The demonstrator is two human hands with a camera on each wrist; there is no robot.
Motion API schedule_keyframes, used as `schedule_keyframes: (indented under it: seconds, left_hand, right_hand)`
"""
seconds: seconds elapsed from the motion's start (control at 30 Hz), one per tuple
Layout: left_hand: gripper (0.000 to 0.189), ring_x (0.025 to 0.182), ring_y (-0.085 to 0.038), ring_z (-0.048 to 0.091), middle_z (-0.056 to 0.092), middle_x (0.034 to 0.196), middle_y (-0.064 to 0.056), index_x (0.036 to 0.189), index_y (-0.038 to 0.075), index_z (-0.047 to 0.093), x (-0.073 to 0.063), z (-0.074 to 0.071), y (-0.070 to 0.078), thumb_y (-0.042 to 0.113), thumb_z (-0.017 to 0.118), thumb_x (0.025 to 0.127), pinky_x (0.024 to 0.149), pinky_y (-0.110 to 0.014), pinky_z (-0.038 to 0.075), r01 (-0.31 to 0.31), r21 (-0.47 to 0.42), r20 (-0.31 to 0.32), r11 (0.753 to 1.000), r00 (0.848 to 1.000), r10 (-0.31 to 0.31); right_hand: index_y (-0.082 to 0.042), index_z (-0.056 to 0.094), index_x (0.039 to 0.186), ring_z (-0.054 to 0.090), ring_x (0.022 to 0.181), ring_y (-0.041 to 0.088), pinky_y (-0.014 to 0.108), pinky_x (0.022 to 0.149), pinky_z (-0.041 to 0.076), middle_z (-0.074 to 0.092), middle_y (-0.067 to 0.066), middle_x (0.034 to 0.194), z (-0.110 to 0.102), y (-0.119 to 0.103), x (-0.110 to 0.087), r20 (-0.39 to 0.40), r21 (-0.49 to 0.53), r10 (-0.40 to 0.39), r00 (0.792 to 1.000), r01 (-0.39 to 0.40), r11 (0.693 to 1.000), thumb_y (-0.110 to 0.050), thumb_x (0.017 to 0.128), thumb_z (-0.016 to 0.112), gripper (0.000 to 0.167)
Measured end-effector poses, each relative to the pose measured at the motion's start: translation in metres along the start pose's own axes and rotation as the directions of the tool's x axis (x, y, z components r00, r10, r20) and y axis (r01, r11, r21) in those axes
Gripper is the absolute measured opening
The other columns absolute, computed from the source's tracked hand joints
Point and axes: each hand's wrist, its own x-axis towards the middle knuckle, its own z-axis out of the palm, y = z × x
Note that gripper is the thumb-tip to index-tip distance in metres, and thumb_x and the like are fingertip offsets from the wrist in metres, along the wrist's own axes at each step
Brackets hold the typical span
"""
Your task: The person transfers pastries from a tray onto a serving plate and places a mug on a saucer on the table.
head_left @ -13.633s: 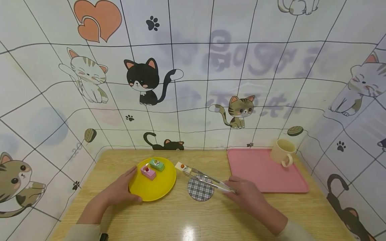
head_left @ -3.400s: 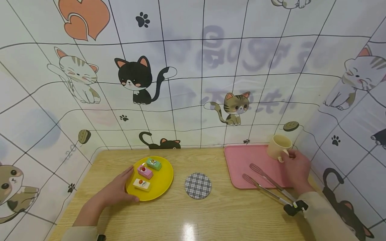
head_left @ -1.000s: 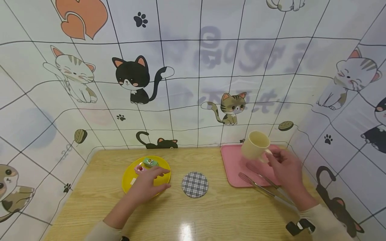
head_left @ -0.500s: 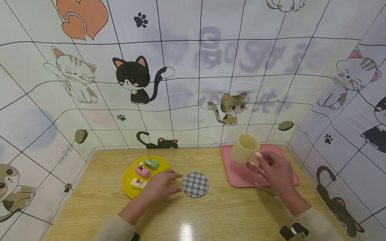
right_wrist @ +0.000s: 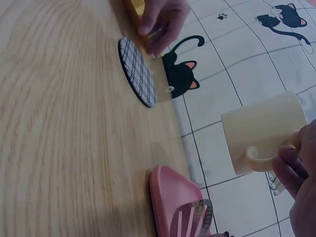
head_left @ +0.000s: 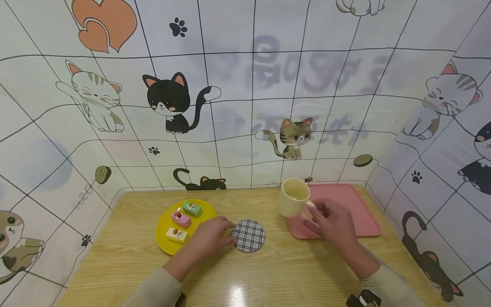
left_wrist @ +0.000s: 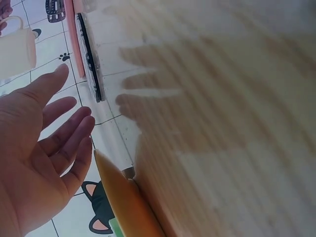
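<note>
My right hand (head_left: 335,221) pinches the handle of a cream mug (head_left: 293,198). The mug hangs upright in the air by the pink tray's left edge; the right wrist view shows the mug (right_wrist: 264,132) clear of the table. My left hand (head_left: 210,238) hovers with relaxed, parted fingers between the yellow plate and a round black-and-white checked coaster (head_left: 249,236). In the left wrist view that hand (left_wrist: 44,143) holds nothing, its fingertips apart from the coaster (left_wrist: 89,59). The coaster lies flat on the table.
A yellow plate (head_left: 163,230) on the left bears green, pink and cream toy cake slices. On the right, metal tongs (head_left: 312,227) lie across the pink tray (head_left: 360,213), mostly hidden by my right hand. A cat-patterned wall (head_left: 238,140) closes off the back.
The tongs went from my right hand to the tray, and the cream slice joined the plate. My right hand lifted the mug and carried it left. My left hand left the plate's rim, moving right.
</note>
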Motion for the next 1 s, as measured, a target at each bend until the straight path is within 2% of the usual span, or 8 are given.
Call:
schedule_keyframes:
  seconds: [0.17,0.3,0.47,0.67,0.83,1.0]
  left_hand:
    - [0.045,0.108,-0.017,0.072,0.077,0.124,0.001,0.132,0.018,0.081,0.005,0.002,0.0,0.039,0.091,0.093,0.097,-0.043,0.063,0.009,0.009,0.028,1.0,1.0,-0.009]
    - [0.044,0.104,-0.016,0.071,0.077,0.12,0.001,0.13,0.017,0.082,0.007,0.001,0.002,0.038,0.092,0.093,0.095,-0.043,0.063,0.007,0.012,0.037,1.0,0.999,-0.008]
    - [0.041,0.099,-0.013,0.068,0.076,0.116,0.004,0.128,0.019,0.084,0.01,0.002,0.001,0.039,0.091,0.093,0.09,-0.039,0.062,0.009,0.028,0.058,1.0,0.998,-0.01]
    - [0.04,0.096,-0.012,0.066,0.075,0.114,0.005,0.126,0.019,0.084,0.012,0.005,0.0,0.04,0.091,0.093,0.088,-0.037,0.061,0.006,0.048,0.064,0.999,0.998,-0.009]
    - [0.04,0.094,-0.011,0.066,0.074,0.111,0.005,0.126,0.019,0.085,0.014,0.006,0.0,0.041,0.091,0.093,0.085,-0.035,0.061,-0.002,0.069,0.067,0.998,0.998,-0.003]
    - [0.04,0.095,-0.013,0.067,0.073,0.111,0.004,0.126,0.018,0.085,0.013,0.006,0.0,0.039,0.092,0.093,0.086,-0.036,0.062,0.009,0.06,0.067,0.998,0.998,-0.013]
  right_hand:
    - [-0.004,0.08,0.106,0.074,0.067,0.009,0.032,0.06,0.066,0.077,0.013,0.083,0.008,-0.006,-0.004,0.052,0.141,0.028,0.998,-0.035,0.989,-0.009,0.101,0.082,0.007]
    - [-0.008,0.081,0.105,0.072,0.068,0.011,0.027,0.057,0.063,0.077,0.009,0.084,0.013,-0.01,-0.006,0.047,0.111,0.002,0.999,-0.007,0.994,-0.013,0.101,0.084,0.007]
    - [-0.014,0.082,0.102,0.067,0.07,0.012,0.019,0.054,0.053,0.076,0.003,0.081,0.019,-0.012,-0.008,0.045,0.09,-0.029,0.999,0.025,0.996,-0.013,0.1,0.085,0.005]
    - [-0.013,0.082,0.104,0.067,0.071,0.008,0.02,0.057,0.055,0.077,-0.003,0.086,0.029,-0.017,-0.013,0.057,0.048,-0.062,0.996,0.059,0.997,-0.011,0.098,0.086,0.007]
    - [-0.011,0.082,0.105,0.066,0.07,0.004,0.023,0.059,0.057,0.074,-0.01,0.084,0.037,-0.021,-0.015,0.068,-0.018,-0.094,0.993,0.096,0.995,-0.008,0.095,0.089,0.012]
    - [-0.012,0.08,0.106,0.065,0.066,0.006,0.026,0.055,0.057,0.073,-0.004,0.082,0.047,-0.025,-0.019,0.124,0.053,-0.068,0.99,0.062,0.997,-0.007,0.097,0.086,0.011]
